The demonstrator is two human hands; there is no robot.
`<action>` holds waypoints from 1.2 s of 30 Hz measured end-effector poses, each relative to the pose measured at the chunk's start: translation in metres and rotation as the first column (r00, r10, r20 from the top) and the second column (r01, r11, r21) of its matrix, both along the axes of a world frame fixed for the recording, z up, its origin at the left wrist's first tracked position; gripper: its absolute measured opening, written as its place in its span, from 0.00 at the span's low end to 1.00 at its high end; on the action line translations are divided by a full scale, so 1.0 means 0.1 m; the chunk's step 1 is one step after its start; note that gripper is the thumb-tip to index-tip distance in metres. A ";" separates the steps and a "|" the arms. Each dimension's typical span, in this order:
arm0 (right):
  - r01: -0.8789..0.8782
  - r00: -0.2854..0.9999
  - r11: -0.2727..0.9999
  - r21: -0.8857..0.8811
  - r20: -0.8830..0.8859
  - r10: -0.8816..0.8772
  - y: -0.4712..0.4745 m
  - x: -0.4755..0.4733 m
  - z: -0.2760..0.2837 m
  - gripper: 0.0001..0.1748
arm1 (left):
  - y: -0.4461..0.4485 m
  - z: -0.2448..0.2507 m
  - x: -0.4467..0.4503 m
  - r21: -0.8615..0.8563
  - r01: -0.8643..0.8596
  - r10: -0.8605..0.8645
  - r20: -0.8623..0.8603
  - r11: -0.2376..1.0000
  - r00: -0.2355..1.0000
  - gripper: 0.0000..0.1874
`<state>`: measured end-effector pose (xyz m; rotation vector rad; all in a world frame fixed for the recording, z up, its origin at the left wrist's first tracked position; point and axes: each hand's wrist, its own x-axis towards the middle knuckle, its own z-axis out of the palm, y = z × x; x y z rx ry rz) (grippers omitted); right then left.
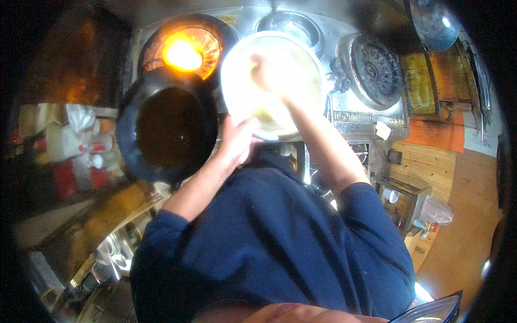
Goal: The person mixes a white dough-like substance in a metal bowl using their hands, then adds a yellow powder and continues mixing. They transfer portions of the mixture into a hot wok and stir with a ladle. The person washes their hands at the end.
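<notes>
A large round bowl [238, 56], washed out by glare, is held over the stove in front of me. My left hand [238, 139] grips its near-left rim, thumb on the inner side. Into the bowl reaches my right hand [264, 72], over pale yellowish contents [262, 117]. Glare blurs its fingers, so whether they hold anything cannot be made out. Left of the bowl sits a wide black wok [127, 133] with dark liquid [173, 129] in it. Just beyond the wok, a burner [181, 52] glows bright orange.
A round metal vessel [291, 26] stands behind the bowl. To the right, a grated burner [377, 68] is unlit, with a dark scrubber [343, 76] beside it. White paper [382, 131] lies on the stove's front edge. Bottles and containers [97, 145] crowd the left side.
</notes>
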<state>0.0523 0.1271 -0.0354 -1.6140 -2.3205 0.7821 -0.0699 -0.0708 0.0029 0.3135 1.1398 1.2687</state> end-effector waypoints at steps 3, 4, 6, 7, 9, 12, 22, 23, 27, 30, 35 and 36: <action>-0.219 0.975 0.976 0.005 -0.019 0.219 -0.05 -0.07 0.17 0.21 | 0.02 0.03 -0.12 0.019 -0.089 0.087 0.051 0.996 0.995 0.13; -0.301 0.953 0.954 -0.004 -0.025 0.301 -0.05 -0.12 0.25 0.21 | 0.02 0.03 -0.17 -0.027 -0.081 0.082 0.048 0.996 0.995 0.13; -0.213 0.965 0.977 -0.005 -0.161 0.209 -0.08 -0.22 0.39 0.21 | -0.01 0.02 -0.23 -0.045 -0.040 0.043 0.077 0.998 0.996 0.14; -0.136 0.971 0.989 0.065 -0.189 0.146 -0.15 -0.26 0.45 0.20 | -0.02 0.01 -0.24 -0.037 -0.009 0.011 0.055 0.999 0.998 0.14; -0.184 0.977 0.967 0.175 -0.073 0.199 -0.28 -0.32 0.55 0.20 | -0.01 -0.01 -0.25 0.012 0.076 -0.077 0.013 0.997 0.997 0.14; -0.421 0.870 0.906 -0.034 0.268 0.414 -0.65 -0.19 0.64 0.22 | -0.01 -0.04 -0.28 -0.081 0.047 -0.051 -0.043 0.996 0.998 0.14; -0.383 0.883 0.909 -0.166 0.223 0.413 -0.75 0.00 0.60 0.26 | 0.00 -0.01 -0.23 -0.051 0.036 -0.038 -0.035 0.998 0.999 0.15; -0.345 0.914 0.938 0.037 0.241 0.326 -0.74 0.00 0.53 0.25 | 0.00 -0.01 -0.22 -0.017 0.103 -0.103 -0.006 0.995 0.995 0.15; -0.348 0.914 0.936 0.060 0.245 0.324 -0.71 0.07 0.58 0.24 | -0.02 0.01 -0.22 -0.082 -0.054 0.050 -0.045 0.995 0.998 0.13; -0.253 0.936 0.967 0.024 0.260 0.238 -0.72 0.05 0.67 0.26 | -0.02 0.02 -0.20 -0.080 0.023 -0.031 -0.100 0.997 0.994 0.14; -0.074 0.976 0.971 -0.228 -0.217 0.024 -0.57 0.01 0.66 0.26 | 0.00 0.11 -0.19 -0.132 -0.022 0.008 -0.106 0.991 0.994 0.13; -0.192 0.972 0.977 -0.091 -0.153 0.177 -0.62 0.01 0.59 0.26 | 0.03 0.11 -0.16 -0.120 -0.077 0.065 -0.101 0.990 0.993 0.13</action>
